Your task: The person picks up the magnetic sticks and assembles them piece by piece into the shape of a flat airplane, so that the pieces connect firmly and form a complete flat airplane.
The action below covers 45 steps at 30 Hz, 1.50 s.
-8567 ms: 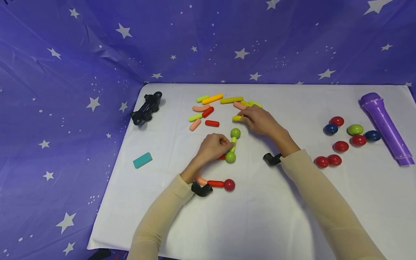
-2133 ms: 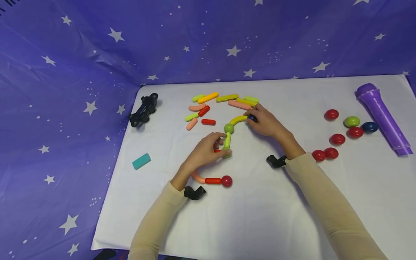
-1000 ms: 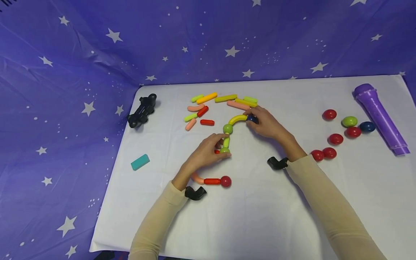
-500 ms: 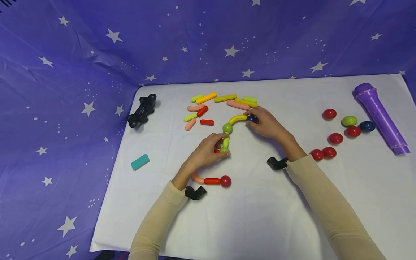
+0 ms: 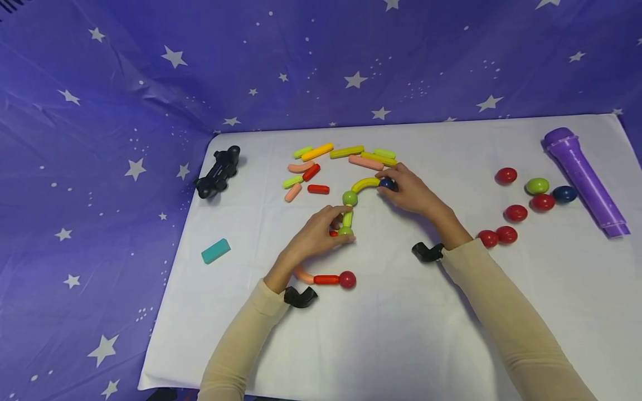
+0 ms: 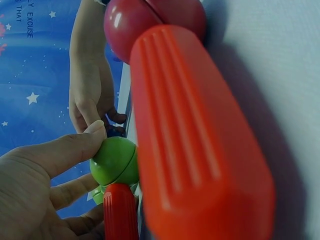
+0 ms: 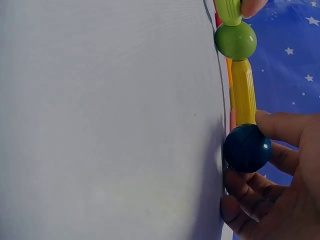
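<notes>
Mid-frame, the left hand point(image 5: 315, 236) grips a green ball point(image 5: 345, 231); upper right of it, the right hand point(image 5: 410, 189) pinches a blue ball point(image 5: 386, 184).

Dark capitals point(image 6: 24, 20) running sideways on the star-printed backdrop point(image 6: 30, 122) in the left wrist view — "Y EXCUSE" on one line, "S THAT" on the next, both cut off at the top — dark corner marks point(image 5: 10, 5) in the head view, unreadable
</notes>
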Each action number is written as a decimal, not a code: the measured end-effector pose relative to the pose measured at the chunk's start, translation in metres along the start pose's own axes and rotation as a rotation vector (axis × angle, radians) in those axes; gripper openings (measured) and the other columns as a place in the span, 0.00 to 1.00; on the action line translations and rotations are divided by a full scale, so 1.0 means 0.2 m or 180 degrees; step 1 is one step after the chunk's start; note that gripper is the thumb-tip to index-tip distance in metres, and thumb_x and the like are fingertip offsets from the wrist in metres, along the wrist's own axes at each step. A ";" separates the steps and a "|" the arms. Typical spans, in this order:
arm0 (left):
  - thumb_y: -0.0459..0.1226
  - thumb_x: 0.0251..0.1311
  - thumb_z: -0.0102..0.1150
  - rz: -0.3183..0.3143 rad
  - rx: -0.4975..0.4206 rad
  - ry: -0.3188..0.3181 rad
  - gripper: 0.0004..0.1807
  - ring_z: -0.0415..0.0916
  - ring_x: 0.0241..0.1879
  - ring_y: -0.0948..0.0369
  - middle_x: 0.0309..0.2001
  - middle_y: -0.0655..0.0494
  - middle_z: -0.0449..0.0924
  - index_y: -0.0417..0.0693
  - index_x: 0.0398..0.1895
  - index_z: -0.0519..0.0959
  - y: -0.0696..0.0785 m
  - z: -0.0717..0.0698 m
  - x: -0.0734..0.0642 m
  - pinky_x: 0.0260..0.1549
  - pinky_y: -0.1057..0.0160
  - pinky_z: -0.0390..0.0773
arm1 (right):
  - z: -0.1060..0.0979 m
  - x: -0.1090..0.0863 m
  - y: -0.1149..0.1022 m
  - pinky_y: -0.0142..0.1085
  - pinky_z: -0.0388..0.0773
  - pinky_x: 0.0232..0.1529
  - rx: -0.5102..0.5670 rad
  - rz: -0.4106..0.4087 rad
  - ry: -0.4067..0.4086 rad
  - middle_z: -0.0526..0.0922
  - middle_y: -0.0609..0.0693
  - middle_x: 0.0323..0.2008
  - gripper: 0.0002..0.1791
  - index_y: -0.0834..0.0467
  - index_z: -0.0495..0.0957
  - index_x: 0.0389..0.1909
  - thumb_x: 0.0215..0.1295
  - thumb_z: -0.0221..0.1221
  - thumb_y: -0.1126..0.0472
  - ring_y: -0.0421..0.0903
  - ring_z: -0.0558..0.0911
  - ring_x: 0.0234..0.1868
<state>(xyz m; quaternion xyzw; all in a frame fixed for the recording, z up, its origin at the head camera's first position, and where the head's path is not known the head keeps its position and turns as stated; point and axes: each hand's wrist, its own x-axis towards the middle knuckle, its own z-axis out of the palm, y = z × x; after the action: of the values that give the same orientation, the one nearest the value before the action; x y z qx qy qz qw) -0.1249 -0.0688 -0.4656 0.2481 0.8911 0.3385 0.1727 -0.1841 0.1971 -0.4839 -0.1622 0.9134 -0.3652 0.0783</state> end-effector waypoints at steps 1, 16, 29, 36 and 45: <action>0.44 0.56 0.70 0.0001 0.0003 -0.0009 0.35 0.73 0.43 0.57 0.44 0.51 0.75 0.47 0.67 0.70 0.00 0.00 0.00 0.44 0.64 0.75 | 0.00 -0.01 0.00 0.52 0.70 0.55 -0.0024 0.0001 0.0009 0.71 0.64 0.52 0.24 0.63 0.72 0.63 0.68 0.59 0.59 0.57 0.73 0.48; 0.47 0.56 0.70 0.0064 0.0048 0.0029 0.36 0.74 0.45 0.57 0.49 0.50 0.74 0.49 0.68 0.69 -0.01 -0.03 0.00 0.42 0.62 0.76 | -0.28 -0.42 0.13 0.49 0.70 0.44 -0.0317 0.0175 0.0662 0.77 0.61 0.48 0.18 0.61 0.78 0.55 0.66 0.61 0.61 0.56 0.75 0.44; 0.40 0.67 0.59 0.0264 0.0322 0.0039 0.21 0.76 0.49 0.56 0.51 0.49 0.79 0.44 0.61 0.75 0.06 -0.26 0.32 0.51 0.57 0.77 | -0.34 -0.34 0.11 0.49 0.71 0.43 -0.0295 0.0132 0.0622 0.79 0.60 0.48 0.18 0.61 0.78 0.55 0.65 0.62 0.63 0.55 0.77 0.44; 0.37 0.69 0.55 0.0217 0.1299 -0.0066 0.17 0.71 0.56 0.56 0.56 0.54 0.78 0.48 0.59 0.78 0.02 -0.31 0.66 0.62 0.58 0.69 | -0.20 -0.29 0.07 0.49 0.73 0.46 -0.0207 0.0047 0.0419 0.79 0.60 0.48 0.19 0.62 0.77 0.56 0.65 0.61 0.62 0.55 0.77 0.44; 0.39 0.64 0.62 0.0311 0.1734 -0.0237 0.14 0.71 0.44 0.56 0.44 0.53 0.77 0.49 0.52 0.83 0.03 -0.25 0.77 0.51 0.60 0.73 | -0.14 -0.23 0.03 0.47 0.74 0.46 -0.0132 -0.0140 0.0353 0.79 0.58 0.48 0.17 0.60 0.78 0.55 0.66 0.61 0.61 0.54 0.77 0.43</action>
<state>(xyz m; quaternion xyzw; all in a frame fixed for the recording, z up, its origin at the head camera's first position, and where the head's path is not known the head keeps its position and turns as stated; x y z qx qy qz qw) -0.2718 -0.0046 -0.4481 0.3404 0.9293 0.0850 0.1157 -0.1505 0.2347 -0.4665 -0.1633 0.9199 -0.3562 0.0162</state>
